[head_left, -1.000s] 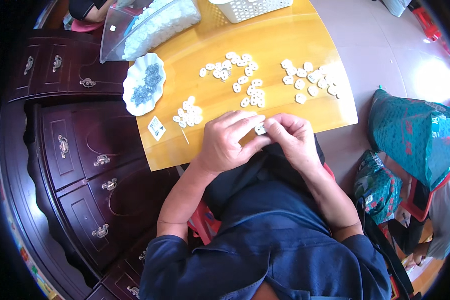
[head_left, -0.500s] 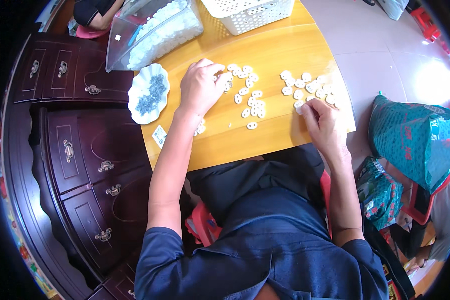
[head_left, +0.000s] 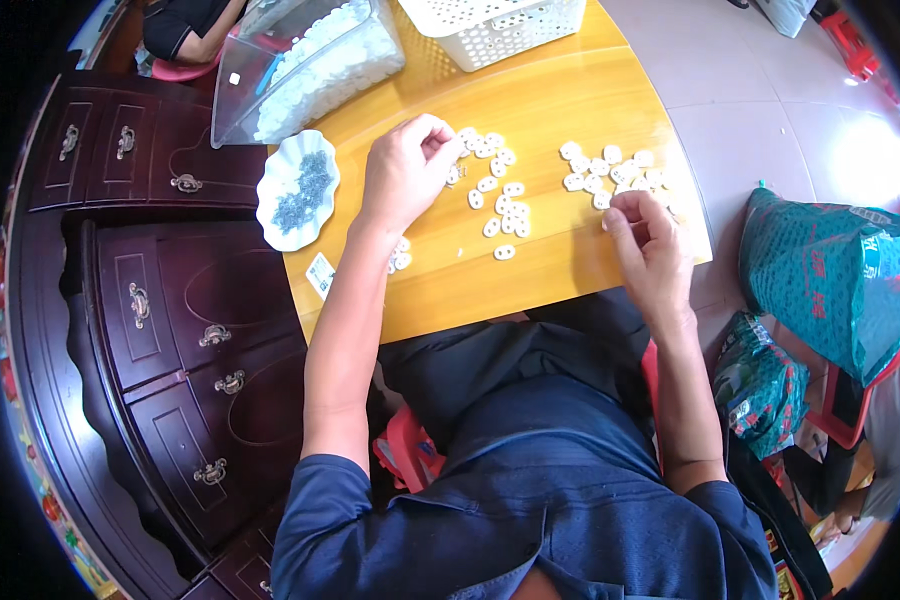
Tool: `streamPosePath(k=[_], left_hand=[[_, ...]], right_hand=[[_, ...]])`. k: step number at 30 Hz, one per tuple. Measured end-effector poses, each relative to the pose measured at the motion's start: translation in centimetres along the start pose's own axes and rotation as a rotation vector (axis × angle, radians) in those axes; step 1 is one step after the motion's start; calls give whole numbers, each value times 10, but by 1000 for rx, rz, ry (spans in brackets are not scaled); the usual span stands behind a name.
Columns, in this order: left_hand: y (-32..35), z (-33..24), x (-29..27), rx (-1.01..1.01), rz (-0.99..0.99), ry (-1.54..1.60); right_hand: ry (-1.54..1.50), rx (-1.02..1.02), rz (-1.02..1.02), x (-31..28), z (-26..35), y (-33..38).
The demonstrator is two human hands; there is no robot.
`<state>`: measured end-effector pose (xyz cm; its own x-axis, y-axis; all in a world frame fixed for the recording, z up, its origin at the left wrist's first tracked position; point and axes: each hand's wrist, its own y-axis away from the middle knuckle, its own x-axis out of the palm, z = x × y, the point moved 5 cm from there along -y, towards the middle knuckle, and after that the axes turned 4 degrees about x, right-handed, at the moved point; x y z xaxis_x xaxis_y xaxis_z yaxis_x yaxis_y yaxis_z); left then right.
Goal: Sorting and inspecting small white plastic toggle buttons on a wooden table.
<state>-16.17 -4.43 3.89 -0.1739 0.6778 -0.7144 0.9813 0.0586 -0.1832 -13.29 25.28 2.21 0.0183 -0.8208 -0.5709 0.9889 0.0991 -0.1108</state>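
My left hand [head_left: 405, 172] is over the left part of the wooden table, thumb and forefinger pinched together; whatever lies between them is hidden. Right beside its fingertips is a loose group of small white oval pieces [head_left: 510, 215], each with two dark holes. My right hand [head_left: 655, 245] is curled near the right edge, thumb against forefinger, just below a second group of white pieces [head_left: 611, 154]; its pinch is too small to make out. A few more pieces [head_left: 401, 260] lie partly hidden behind my left forearm. A white scalloped dish [head_left: 273, 215] holds many tiny grey bits.
At the far left stands a clear bin [head_left: 232, 110] of white pieces, beside a white perforated basket [head_left: 515, 42]. A small printed card [head_left: 320, 272] lies by the left edge. Dark drawers [head_left: 160, 300] flank the table; teal bags [head_left: 820, 270] stand right. Other people's arms show at the edges.
My right hand has drawn back slightly from the right group, where the nearest pieces have shifted a little. The left fingers have turned and closed up beside the middle group.
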Motion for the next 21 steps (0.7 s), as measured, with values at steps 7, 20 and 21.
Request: streamPosePath(k=[7,20,21], left_hand=[[56,-32,0,-61,7,337],[94,-54,29,44,159,397],[85,-53,24,103,80,313]], right_hand=[[-398,35,176,39,19,18],[-699,208,383,70,22,36],[-611,191,372,67,19,33]])
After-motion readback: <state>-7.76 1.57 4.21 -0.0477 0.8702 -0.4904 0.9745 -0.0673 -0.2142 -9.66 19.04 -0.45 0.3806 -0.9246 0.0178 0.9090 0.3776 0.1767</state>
